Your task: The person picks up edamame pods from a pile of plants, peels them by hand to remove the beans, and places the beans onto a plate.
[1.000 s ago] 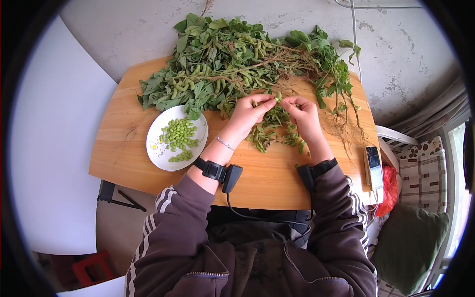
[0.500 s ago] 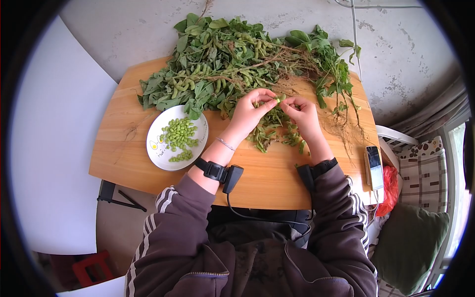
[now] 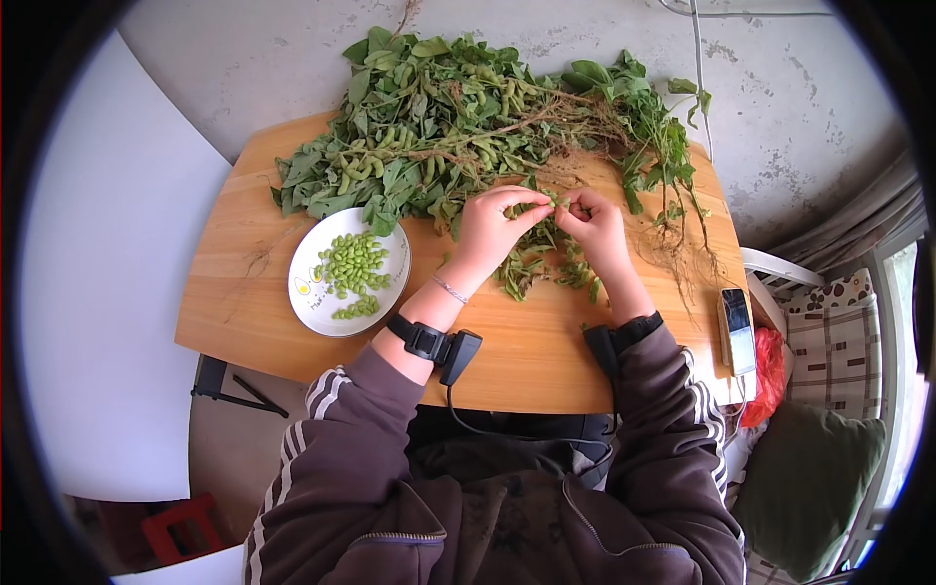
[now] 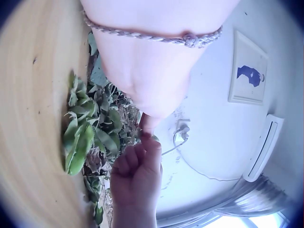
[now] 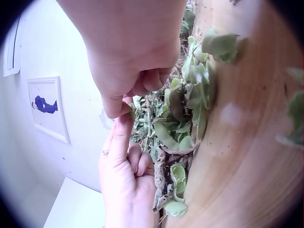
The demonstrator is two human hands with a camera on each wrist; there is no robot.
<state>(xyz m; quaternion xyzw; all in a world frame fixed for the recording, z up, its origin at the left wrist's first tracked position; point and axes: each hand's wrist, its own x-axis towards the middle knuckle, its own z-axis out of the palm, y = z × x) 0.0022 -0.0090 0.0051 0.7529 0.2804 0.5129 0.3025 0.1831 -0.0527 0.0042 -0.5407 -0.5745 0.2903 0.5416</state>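
Note:
Near the middle of the table, my left hand (image 3: 490, 231) and right hand (image 3: 602, 231) meet fingertip to fingertip. Between them they pinch a small green soybean pod (image 3: 555, 199), mostly covered by the fingers. A sliver of the pod (image 5: 132, 110) shows at the fingertips in the right wrist view. My right hand's other fingers curl into the palm. To the left, a white plate (image 3: 397, 283) holds a heap of shelled green soybeans (image 3: 353, 261). Split empty pods (image 5: 178, 178) and bits of leaf lie on the table under the hands.
A large pile of uprooted soybean plants (image 3: 419, 127) with pods covers the back of the wooden table (image 3: 234, 273). Roots trail down its right side. A phone (image 3: 738, 327) lies at the right edge, beside a red plastic bag (image 3: 765, 375). A cable hangs from the left wrist camera.
The pod has sunk between the fingertips and less of it shows now. My left fingers have reached slightly forward and right over it, while the plate and plants stay put.

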